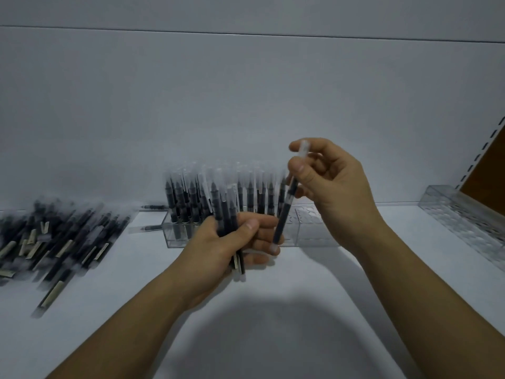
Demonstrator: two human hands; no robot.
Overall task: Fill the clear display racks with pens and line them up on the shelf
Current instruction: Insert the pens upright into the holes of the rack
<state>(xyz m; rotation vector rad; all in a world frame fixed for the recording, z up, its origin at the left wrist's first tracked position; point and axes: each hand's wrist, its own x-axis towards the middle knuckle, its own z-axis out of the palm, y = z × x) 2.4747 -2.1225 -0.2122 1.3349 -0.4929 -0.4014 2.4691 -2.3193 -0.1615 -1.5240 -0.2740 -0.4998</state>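
right hand (328,181) pinches 1 pen (284,214) before rack (311,232)

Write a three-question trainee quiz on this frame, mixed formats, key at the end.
1. True or false: the right hand pinches a single pen near its capped top.
2. Multiple choice: where are the free holes in the centre rack? A. at its left end; B. at its right end; C. nowhere, it is full.
3. Fill the gap: the left hand grips a bundle of pens, and the loose pile lies on the side to its ____.

Key: 1 true; 2 B; 3 left.
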